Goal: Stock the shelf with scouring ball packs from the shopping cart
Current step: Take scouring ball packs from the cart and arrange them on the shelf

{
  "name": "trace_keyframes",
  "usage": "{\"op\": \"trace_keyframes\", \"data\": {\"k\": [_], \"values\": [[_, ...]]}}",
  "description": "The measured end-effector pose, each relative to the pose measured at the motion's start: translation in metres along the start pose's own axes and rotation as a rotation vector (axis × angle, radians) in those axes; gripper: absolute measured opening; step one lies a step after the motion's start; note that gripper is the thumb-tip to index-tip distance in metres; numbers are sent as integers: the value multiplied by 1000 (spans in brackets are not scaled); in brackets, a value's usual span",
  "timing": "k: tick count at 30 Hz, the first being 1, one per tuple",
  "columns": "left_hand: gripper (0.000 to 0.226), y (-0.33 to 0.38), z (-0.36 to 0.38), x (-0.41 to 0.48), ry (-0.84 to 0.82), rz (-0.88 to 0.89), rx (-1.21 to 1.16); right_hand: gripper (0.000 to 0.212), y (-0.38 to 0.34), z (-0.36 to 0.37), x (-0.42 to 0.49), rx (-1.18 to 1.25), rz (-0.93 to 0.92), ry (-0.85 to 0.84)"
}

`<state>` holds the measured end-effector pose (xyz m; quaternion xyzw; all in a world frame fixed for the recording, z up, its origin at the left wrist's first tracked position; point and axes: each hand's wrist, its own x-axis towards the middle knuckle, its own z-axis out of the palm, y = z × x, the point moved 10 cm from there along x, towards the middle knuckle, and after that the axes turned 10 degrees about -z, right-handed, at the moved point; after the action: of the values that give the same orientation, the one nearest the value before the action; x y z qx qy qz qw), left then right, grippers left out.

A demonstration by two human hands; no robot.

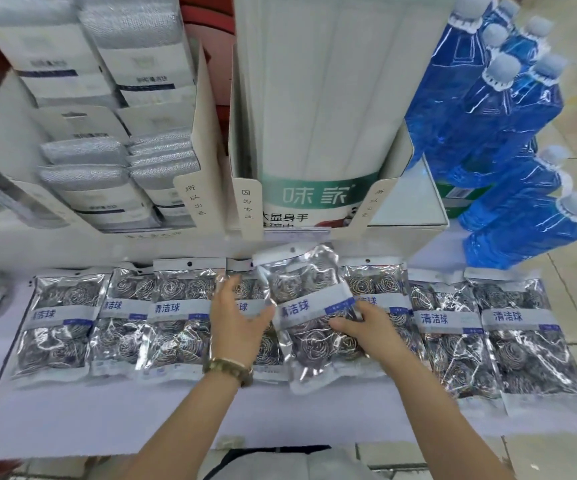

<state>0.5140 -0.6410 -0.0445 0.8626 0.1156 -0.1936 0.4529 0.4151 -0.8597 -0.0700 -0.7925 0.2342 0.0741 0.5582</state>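
Fingers (344, 325) of the right hand (366, 323) clamp the right edge of a scouring ball pack (309, 313), thumb on its front, the other tips hidden behind the film, while the left hand (237, 317), fingers (226, 289) straight and apart, rests its thumb against the pack's left edge. The pack sits tilted over the middle of a row of like packs (179, 313) lying flat along the shelf (107, 410), covering parts of its neighbours, and the left hand hides most of another. Farther back a tall white package (318, 98) and blue bottles (509, 109) are cut off at the top; sponge packs (82, 161) far left are blurred.
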Motion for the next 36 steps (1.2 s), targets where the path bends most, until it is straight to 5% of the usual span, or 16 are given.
{"op": "trace_keyframes", "data": {"k": [2, 4, 11, 18, 22, 27, 36], "values": [[86, -36, 40, -14, -285, -220, -106, 11, 19, 2, -7, 106, 76, 23], [75, -48, 70, -26, -446, -227, -103, 15, 32, 10, -10, 84, 137, -5], [38, -41, 81, -9, -353, -120, -32, 38, 30, -21, -10, -265, 9, 167], [43, -40, 81, 14, -229, -109, 184, 62, 36, -51, -13, -636, -27, 217], [76, -26, 69, 7, -73, 47, 406, 74, 51, -49, -11, -795, 22, 121], [92, -16, 120, -15, -290, 320, 816, 80, 63, -40, -6, -884, 25, 37], [99, -22, 161, -22, -394, 372, 1100, 103, 84, -27, 3, -954, 25, -31]]}}
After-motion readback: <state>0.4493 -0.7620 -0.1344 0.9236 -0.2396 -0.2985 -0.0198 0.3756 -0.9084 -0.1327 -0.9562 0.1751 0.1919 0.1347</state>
